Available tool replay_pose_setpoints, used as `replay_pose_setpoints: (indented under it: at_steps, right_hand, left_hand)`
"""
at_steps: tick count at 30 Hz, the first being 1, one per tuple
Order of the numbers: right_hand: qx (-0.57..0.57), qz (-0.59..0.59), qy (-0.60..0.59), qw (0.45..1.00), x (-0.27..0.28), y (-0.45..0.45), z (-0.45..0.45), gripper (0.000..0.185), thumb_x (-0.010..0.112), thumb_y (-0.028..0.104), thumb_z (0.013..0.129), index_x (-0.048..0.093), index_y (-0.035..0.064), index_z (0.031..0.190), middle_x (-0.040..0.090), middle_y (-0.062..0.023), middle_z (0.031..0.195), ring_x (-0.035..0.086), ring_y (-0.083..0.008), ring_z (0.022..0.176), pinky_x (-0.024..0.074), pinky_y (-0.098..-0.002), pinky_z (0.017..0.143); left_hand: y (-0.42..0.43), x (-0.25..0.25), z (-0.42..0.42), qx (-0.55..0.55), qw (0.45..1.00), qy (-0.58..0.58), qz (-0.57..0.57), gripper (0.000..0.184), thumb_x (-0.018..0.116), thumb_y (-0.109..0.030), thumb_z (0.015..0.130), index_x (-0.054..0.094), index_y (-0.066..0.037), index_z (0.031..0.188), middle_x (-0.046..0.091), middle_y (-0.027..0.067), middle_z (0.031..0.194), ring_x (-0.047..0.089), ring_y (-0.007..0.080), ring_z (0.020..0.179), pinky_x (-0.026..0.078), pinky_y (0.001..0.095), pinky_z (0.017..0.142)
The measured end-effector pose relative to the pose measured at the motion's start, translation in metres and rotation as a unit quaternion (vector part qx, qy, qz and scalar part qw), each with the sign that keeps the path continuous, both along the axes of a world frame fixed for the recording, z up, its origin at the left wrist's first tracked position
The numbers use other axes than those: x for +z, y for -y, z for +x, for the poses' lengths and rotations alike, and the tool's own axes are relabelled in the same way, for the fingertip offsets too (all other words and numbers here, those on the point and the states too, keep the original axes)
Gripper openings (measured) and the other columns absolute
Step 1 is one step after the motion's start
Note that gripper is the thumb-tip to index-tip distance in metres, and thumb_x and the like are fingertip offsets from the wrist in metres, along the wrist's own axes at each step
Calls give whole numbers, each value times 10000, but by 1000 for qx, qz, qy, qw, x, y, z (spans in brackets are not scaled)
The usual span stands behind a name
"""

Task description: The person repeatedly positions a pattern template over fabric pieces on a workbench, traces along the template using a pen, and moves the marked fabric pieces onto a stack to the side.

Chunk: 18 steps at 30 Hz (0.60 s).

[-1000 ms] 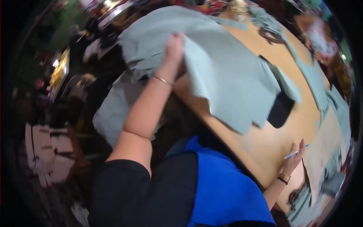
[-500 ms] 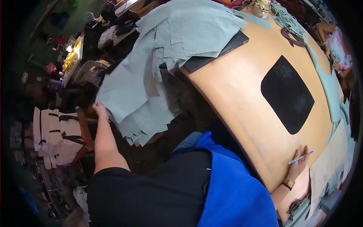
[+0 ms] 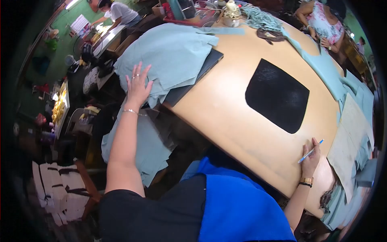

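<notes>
My left hand (image 3: pixel 138 85) lies with fingers spread on a pile of light blue-green sheets (image 3: pixel 173 52), which look like leather or fabric. The pile rests on a dark board (image 3: pixel 193 78) at the table's left corner, and more sheets (image 3: pixel 139 145) hang lower beside it. In my right hand (image 3: pixel 310 159) is a blue-and-white pen (image 3: pixel 311 151), held between the fingers above the tan tabletop (image 3: pixel 225 121). A black template (image 3: pixel 278 96) with rounded corners lies flat on the table, beyond my right hand.
Blue-green strips (image 3: pixel 262 18) and a brown coil (image 3: pixel 270 36) lie at the far end. A pale hide piece (image 3: pixel 350 141) covers the right edge. One person (image 3: pixel 322 24) is at the far right, another (image 3: pixel 119 16) at a back-left bench. Bundled pale pieces (image 3: pixel 64 189) stand lower left.
My left hand has gone from the lower hanging sheets' edge up onto the pile, its fingers now spread. The right hand still holds the pen. The camera view has shifted.
</notes>
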State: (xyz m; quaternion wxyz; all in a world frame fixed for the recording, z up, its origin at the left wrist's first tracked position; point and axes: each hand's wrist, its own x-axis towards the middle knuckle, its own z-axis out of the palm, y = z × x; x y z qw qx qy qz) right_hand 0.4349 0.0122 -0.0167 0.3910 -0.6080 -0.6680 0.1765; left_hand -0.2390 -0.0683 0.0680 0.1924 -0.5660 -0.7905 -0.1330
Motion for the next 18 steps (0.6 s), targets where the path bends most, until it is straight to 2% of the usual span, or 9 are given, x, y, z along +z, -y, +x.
replay_pose_setpoints:
  at_steps: [2,5,6,9,10,12,15,17,18]
  right_hand:
    - [6,12,-12,1000,-6,-2,4,445,696,34,832,561,-27,1252,593,-171,1245,561,-275,1171,439,-360,1006]
    - [-6,35,-7,999,-6,-3,4,435,714,35,805,585,-16,1217,616,-177,1204,583,-289,1134,452,-367,993]
    - [-11,31,2,999,-1,-2,1,432,717,32,799,590,-11,1209,622,-179,1192,588,-292,1125,454,-369,989]
    - [-31,39,33,998,3,-1,-3,426,732,38,774,607,12,1181,645,-178,1135,600,-304,1091,470,-378,952]
    - [-36,39,32,998,1,-2,-2,428,734,43,772,608,13,1179,649,-176,1126,601,-303,1086,471,-377,945]
    - [-38,20,26,999,5,0,-2,405,731,67,793,610,20,1176,656,-170,1103,605,-291,1075,476,-373,929]
    - [-31,31,-29,999,2,-2,1,325,675,98,865,611,23,1176,657,-151,1111,600,-265,1092,462,-353,951]
    - [-34,32,-224,973,1,0,-5,292,624,124,912,605,28,1188,648,-134,1146,594,-250,1105,450,-343,968]
    - [-29,38,-317,947,1,-1,-10,279,598,137,936,602,31,1194,644,-126,1163,591,-243,1112,444,-337,976]
  left_hand:
    - [-26,6,-15,-16,997,9,-79,410,621,-151,840,581,-235,1239,451,70,1446,344,309,1385,226,626,1096]
    - [-52,8,-46,-50,993,67,-82,347,629,-100,808,635,-233,1129,547,43,1360,434,260,1332,234,629,1090]
    - [-59,17,-33,-91,994,52,-1,257,624,-79,818,647,-166,1058,649,80,1185,537,265,1217,350,548,1035]
    - [-99,46,-2,-126,978,121,118,237,600,-60,842,627,-123,1069,669,143,1051,599,310,1088,455,459,893]
    - [-113,56,17,-182,960,138,163,204,576,-41,861,609,-86,1058,659,187,964,625,375,960,483,420,771]
    - [-144,77,67,-270,930,114,220,219,569,-13,858,605,-97,1057,664,170,955,643,384,893,500,428,736]
    - [-178,95,146,-354,893,146,238,227,596,-3,836,619,-113,1034,678,139,915,663,358,825,523,395,692]
    - [-180,101,221,-451,841,161,251,197,650,-24,811,641,-114,986,684,126,877,671,326,770,537,360,652]
    - [-171,99,253,-454,851,169,201,159,674,-45,800,644,-109,943,679,120,841,668,313,740,536,357,626]
